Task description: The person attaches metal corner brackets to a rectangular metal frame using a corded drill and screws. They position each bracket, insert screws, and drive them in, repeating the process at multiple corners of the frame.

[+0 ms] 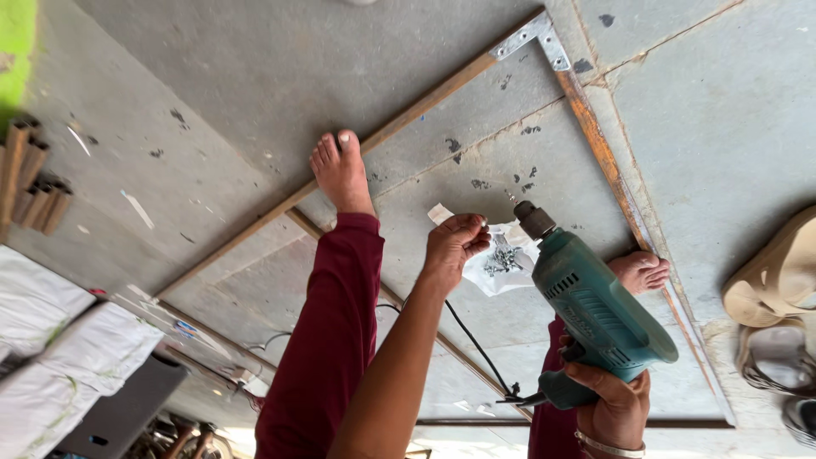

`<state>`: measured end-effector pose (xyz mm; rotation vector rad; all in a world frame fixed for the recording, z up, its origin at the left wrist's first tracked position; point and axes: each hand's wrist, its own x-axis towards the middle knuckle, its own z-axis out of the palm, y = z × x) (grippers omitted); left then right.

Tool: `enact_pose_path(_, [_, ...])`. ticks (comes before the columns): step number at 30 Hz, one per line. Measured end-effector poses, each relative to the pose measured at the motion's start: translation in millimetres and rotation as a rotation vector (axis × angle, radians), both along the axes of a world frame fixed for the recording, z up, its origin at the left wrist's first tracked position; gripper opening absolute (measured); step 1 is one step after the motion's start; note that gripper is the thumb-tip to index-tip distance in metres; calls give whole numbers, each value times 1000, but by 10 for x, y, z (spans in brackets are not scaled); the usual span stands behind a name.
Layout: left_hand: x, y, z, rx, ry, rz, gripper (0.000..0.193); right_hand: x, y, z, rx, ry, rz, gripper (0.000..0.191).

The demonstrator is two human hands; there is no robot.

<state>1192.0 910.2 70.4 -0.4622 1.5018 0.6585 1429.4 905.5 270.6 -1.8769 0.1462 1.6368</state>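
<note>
Meanwhile, left hand (455, 242) pinches a screw (484, 225); right hand (614, 406) grips drill (595, 310).

Bright, even daylight is washing over the grey floor (255, 76), leaving only soft, short shadows beside the rusty metal frame (608, 161) and under the bare feet. Focus is holding sharp across the middle, while the lower edge is blowing out into white glare and the far corners are softening slightly.

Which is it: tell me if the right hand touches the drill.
Touching. The head view shows the right hand wrapped around the handle of the drill.
</note>
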Motion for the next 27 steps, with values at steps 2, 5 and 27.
enact_pose_path(2, [-156,246,45,25,-75,69,11,-51,-9,-10,-6,30,-42,65])
enact_pose_path(5, [-284,546,78,76,-126,39,8,-96,-29,-25,14,17,6,56])
enact_pose_path(27, [-427,1238,242,288,-261,-95,9,-279,93,-180,-52,4,37,45])
